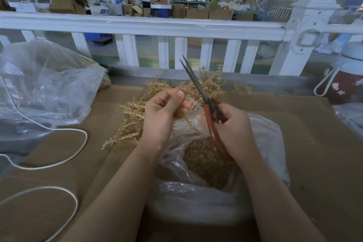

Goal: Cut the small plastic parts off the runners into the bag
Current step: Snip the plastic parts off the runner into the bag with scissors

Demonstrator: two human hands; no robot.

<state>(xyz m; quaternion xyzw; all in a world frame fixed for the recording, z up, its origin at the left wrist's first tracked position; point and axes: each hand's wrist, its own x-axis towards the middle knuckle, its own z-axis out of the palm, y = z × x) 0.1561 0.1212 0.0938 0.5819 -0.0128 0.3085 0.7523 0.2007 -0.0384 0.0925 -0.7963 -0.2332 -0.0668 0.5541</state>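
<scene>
White cord (59, 163), crumpled bag (45, 84), perhaps flask (345, 82) nearby.

Hands: two, left hand (161, 116), right hand (231, 129)
Scissors (198, 88): one pair, 12 o'clock
Plastic bags: two, bag (265, 143) 6 o'clock, second bag (45, 84) 10 o'clock
Runners (133, 120): one pile, uncountable
Cord (59, 163): one, 8 o'clock

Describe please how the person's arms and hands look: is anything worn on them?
Both forearms are bare as far as the frame shows, with no sleeves in view. The left hand and right hand wear no gloves, and no rings, watch or bracelet can be seen. The visible nails are short and unpainted.
</scene>
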